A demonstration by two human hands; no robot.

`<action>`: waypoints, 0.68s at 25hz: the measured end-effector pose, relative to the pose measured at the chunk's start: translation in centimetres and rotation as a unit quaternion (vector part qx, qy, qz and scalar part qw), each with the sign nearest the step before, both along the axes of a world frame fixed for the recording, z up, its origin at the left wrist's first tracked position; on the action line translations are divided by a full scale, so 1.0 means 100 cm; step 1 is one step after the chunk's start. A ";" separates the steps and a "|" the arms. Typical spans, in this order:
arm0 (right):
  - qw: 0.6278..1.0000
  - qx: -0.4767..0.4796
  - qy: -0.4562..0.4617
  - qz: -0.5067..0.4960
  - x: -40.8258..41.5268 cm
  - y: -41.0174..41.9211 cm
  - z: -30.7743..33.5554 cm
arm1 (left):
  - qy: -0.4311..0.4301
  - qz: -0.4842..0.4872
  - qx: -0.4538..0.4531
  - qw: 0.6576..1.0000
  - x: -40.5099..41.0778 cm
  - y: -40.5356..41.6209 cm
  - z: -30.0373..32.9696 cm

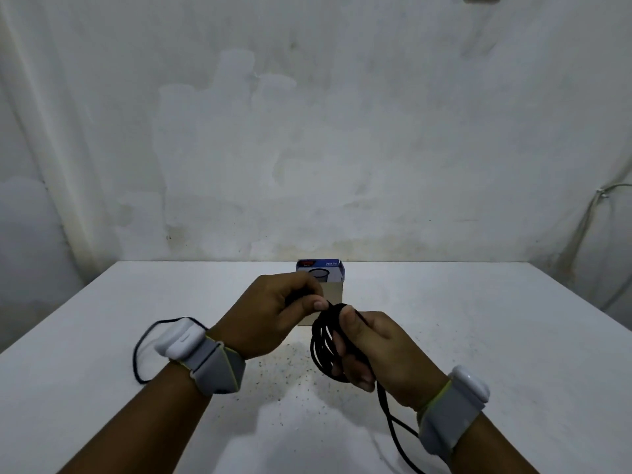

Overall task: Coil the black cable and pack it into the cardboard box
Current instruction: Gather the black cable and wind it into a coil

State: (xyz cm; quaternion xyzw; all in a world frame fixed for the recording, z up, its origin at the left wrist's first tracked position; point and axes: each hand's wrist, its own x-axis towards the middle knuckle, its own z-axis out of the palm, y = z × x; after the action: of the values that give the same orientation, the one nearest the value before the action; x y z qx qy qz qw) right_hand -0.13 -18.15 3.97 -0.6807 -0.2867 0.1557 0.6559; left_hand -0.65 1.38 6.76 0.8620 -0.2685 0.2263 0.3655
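A black cable is gathered into several loops above the middle of the white table. My right hand is shut on the bundle of loops, thumb on top. My left hand pinches a strand of the same cable at the top of the coil. A loose tail of cable hangs from my right hand down toward the table's near edge. The cardboard box, small, with a blue printed flap standing up, sits just behind my hands and is partly hidden by them.
The white table reaches to a stained white wall. Both wrists wear grey bands with white modules; a thin dark cord loops from the left one. Dark specks dot the tabletop under my hands. Wall wiring runs at far right.
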 end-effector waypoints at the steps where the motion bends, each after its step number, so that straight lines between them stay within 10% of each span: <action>1: 1.000 0.010 0.007 0.009 -0.001 -0.001 0.002 | 0.001 0.005 -0.020 1.000 0.001 0.001 -0.003; 17: 0.902 0.385 0.196 0.022 0.013 -0.011 0.016 | 0.037 0.087 -0.018 0.995 0.009 -0.006 -0.054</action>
State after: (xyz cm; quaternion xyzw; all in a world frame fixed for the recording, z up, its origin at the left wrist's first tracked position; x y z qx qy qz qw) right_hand 1.19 -19.29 5.56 -0.3243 -0.2053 0.1779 0.9061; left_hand 0.20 0.81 1.36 0.8829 -0.1748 0.2304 0.3699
